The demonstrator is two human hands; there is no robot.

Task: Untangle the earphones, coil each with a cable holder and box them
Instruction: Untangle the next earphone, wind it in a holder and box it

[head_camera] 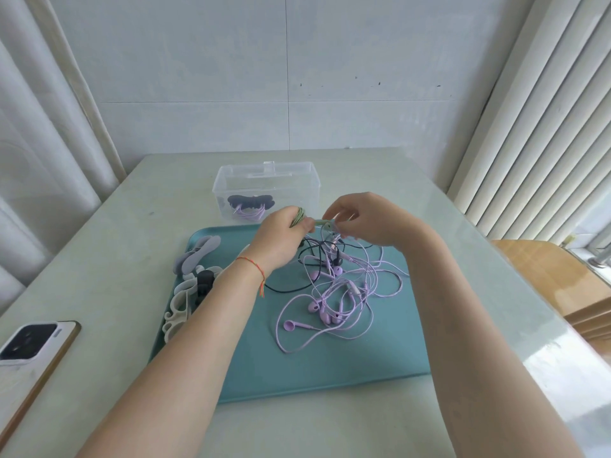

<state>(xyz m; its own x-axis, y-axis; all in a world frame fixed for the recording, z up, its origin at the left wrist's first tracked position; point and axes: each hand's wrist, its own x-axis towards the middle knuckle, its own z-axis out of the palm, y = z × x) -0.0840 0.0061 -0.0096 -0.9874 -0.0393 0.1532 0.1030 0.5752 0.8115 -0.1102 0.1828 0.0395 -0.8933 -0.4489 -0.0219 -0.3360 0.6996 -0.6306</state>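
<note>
My left hand (279, 238) grips a coiled green earphone cable (300, 215) above the far edge of the teal tray (330, 368). My right hand (367, 219) pinches the green cable's free end (325, 223) right beside it. Below them a tangle of purple earphones (337, 299) and a black earphone cable (310, 256) lies on the tray. Several cable holders (195, 276), grey, white and black, are piled at the tray's left edge. A clear plastic box (267, 186) behind the tray holds one purple earphone coiled in a dark holder (249, 204).
A phone (29, 348) lies face down at the table's left front. The pale table (132, 206) meets a wall at the back. White curtains hang on the left, a radiator and a wooden surface (549, 276) stand at the right.
</note>
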